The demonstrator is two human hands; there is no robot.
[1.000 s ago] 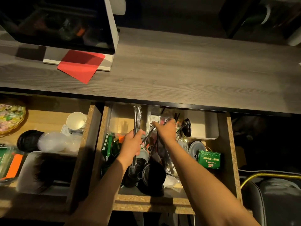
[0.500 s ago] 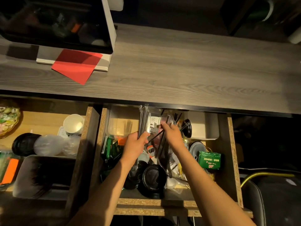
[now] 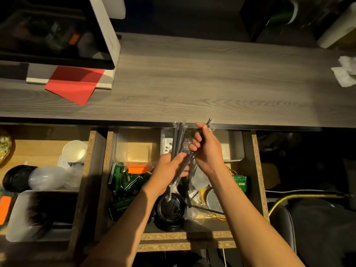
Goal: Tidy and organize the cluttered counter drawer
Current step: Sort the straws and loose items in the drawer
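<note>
Straws lifted above drawer

Raised since a second ago: both hands, now level with the counter (image 3: 192, 74) edge. Left hand (image 3: 169, 170) wrapped round bundle of wrapped black straws (image 3: 178, 139), above open drawer (image 3: 257, 170). Right hand (image 3: 207, 149) pinching single straw (image 3: 209, 121) beside bundle.

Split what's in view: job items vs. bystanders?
In the job:
left hand gripping wrapped black straws
right hand pinching one wrapped straw
open drawer
black cup lids
green packets

Lying about:
red paper
crumpled tissue
paper cups
</note>
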